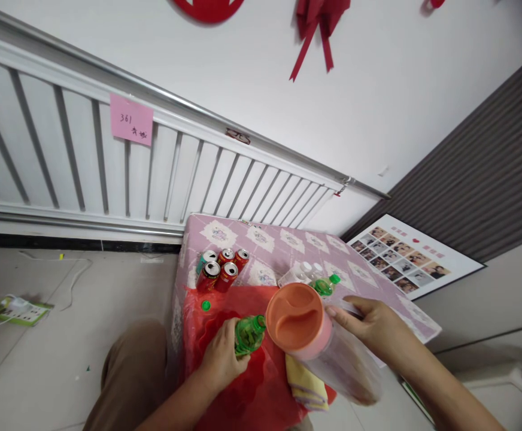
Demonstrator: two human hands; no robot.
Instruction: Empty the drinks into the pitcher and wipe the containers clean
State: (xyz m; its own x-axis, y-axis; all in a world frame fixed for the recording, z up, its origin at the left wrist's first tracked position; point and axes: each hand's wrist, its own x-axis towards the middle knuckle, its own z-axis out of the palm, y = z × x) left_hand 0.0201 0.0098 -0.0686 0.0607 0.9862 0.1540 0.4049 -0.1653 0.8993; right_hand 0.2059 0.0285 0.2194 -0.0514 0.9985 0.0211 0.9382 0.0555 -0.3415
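Observation:
My left hand (pixel 222 358) is wrapped round a green plastic bottle (pixel 248 334) with no cap, tilted so its mouth points at the orange lid of a clear jug (pixel 297 320). My right hand (pixel 369 326) grips that jug from the right and holds it tipped toward me above the table (pixel 288 242). A small green cap (pixel 206 305) lies on the red plastic sheet (pixel 247 389) left of the bottle.
Several red drink cans (pixel 222 268) stand at the table's left rear. More clear and green-capped bottles (pixel 317 278) lie behind the jug. A yellow cloth (pixel 306 386) sits under it. A white radiator (pixel 108 161) lines the wall; a photo board (pixel 411 257) leans at right.

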